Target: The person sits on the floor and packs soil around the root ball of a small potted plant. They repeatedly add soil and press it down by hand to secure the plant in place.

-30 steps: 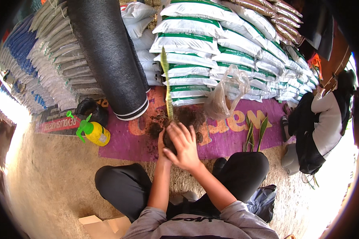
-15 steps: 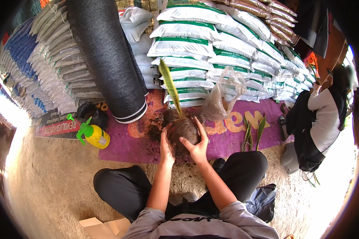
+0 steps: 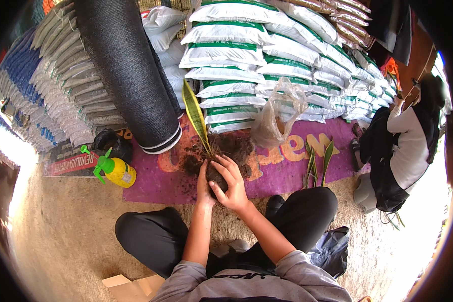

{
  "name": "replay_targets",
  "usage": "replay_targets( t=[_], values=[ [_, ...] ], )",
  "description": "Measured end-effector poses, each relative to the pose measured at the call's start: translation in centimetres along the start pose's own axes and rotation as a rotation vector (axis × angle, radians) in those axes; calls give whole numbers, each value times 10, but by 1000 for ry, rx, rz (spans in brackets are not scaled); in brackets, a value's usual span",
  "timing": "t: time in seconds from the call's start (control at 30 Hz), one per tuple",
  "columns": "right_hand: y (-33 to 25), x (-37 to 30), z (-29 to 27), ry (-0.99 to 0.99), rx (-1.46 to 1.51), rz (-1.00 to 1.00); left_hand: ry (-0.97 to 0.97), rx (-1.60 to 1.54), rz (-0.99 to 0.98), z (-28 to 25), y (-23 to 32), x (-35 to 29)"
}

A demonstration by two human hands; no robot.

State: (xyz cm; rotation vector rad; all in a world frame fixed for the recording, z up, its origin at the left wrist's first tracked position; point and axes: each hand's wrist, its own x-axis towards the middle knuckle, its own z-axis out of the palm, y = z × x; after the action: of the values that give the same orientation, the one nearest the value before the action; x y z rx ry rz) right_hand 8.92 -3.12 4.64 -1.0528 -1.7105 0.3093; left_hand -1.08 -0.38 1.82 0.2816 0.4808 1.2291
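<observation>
A snake plant (image 3: 195,113) with a yellow-edged leaf leans up and left from a dark, rounded ball of soil (image 3: 216,181) at its base. My left hand (image 3: 204,186) cups that ball from the left. Around its right side and top curls my right hand (image 3: 231,185), fingers over the upper part and thumb across the front. The hands hide much of the ball. Behind them, loose dark soil (image 3: 236,144) is heaped on the purple printed banner (image 3: 146,182). A clear plastic bag (image 3: 279,115) with brown contents stands right of the heap.
A yellow-green spray bottle (image 3: 118,172) stands left beside a black bag (image 3: 117,143). More snake plant leaves (image 3: 328,161) lie by my right knee. Stacked white sacks (image 3: 226,53) and a black mesh roll (image 3: 131,70) stand behind. Another person (image 3: 410,136) sits at right.
Both hands have drawn closer together and shifted slightly left with the plant. My right hand has turned over the ball, covering more of it. More of the soil heap now shows.
</observation>
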Motion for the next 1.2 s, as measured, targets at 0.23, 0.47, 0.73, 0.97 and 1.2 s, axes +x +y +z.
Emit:
replay_targets(
  t=[0.23,0.47,0.73,0.97,1.2],
  values=[
    [8,6,-7,121,406,262,-2,222,86,7,21,-3],
    [2,0,2,175,254,209,79,-18,101,-12,-13,13],
    [-15,17,-10,-82,-132,-47,-79,-66,9,-19,-3,9],
    [6,17,-5,23,-14,68,125,202,59,1,5,5],
    [19,15,-7,193,712,553,90,250,181,10,4,6]
  ],
)
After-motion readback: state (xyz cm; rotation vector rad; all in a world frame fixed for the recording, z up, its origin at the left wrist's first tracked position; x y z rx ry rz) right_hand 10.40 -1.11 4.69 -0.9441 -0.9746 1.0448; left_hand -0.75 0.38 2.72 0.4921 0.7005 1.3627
